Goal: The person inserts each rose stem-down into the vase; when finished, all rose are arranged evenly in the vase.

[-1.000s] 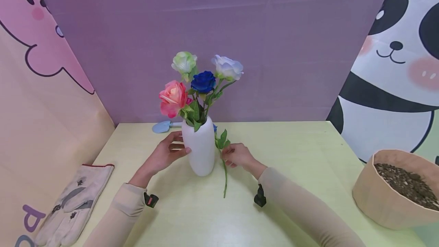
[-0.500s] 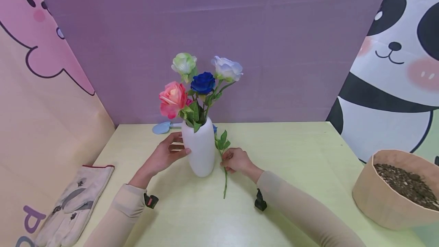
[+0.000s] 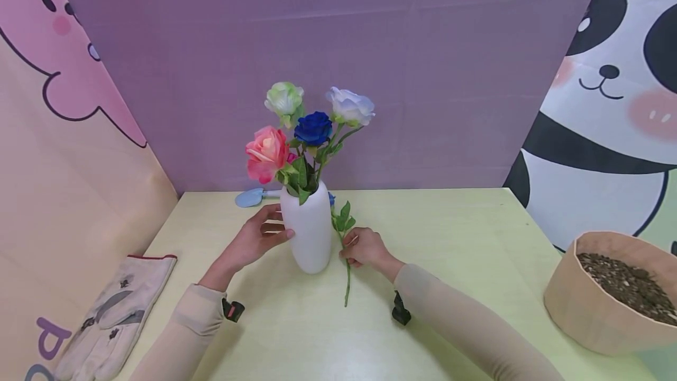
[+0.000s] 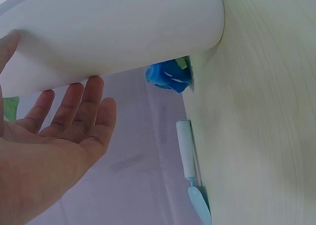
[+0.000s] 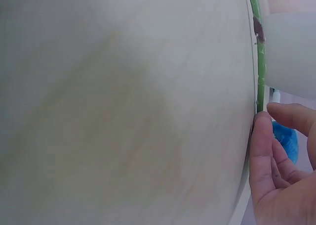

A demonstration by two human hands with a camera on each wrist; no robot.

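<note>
A white vase [image 3: 307, 234] stands upright mid-table with several flowers in it: a pink rose [image 3: 266, 154], a dark blue rose [image 3: 314, 128], a pale green one [image 3: 284, 99] and a pale lilac one [image 3: 351, 106]. My left hand [image 3: 255, 237] steadies the vase from its left side, thumb on the front and fingertips against the wall, as the left wrist view shows. To the right of the vase lies another blue rose, its green stem [image 3: 347, 287] toward me. Its bloom [image 4: 169, 75] is mostly hidden behind the vase in the head view. My right hand [image 3: 365, 247] pinches that stem.
Behind the vase lies a light blue trowel [image 3: 250, 197]. Folded work gloves [image 3: 119, 307] rest at the table's left edge. A tan pot [image 3: 603, 304] of soil stands at the right edge. A purple backdrop [image 3: 423, 63] rises behind the table [image 3: 449, 216].
My right hand has slid slightly down the stem, toward me, and its fingers have closed on it. The left hand and vase stay in place.
</note>
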